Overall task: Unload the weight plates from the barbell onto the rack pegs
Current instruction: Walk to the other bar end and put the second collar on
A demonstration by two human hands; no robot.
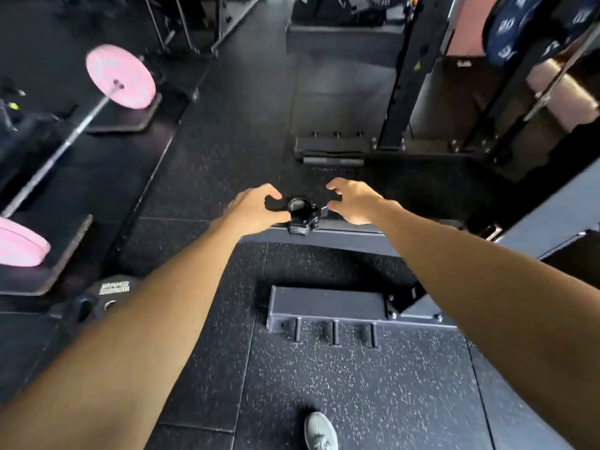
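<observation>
A black barbell collar (301, 213) sits on a dark grey rack base beam (350, 237) in the middle of the view. My left hand (256, 209) is just to its left, fingers curved in a C, thumb touching the collar's side. My right hand (355, 203) is just to its right, fingers curved, fingertips by the collar's small lever. Neither hand encloses it. A barbell (61, 144) lies at the left with a pink plate (120, 81) on its far end and another pink plate (19, 245) at its near end. Blue plates (526, 27) hang on the rack at top right.
A black plate (97, 300) lies on the speckled rubber floor by my left forearm. A black rack upright (409, 76) rises ahead on the right. A grey base block with short pegs (324, 308) is below my arms. My shoe (319, 431) shows at the bottom.
</observation>
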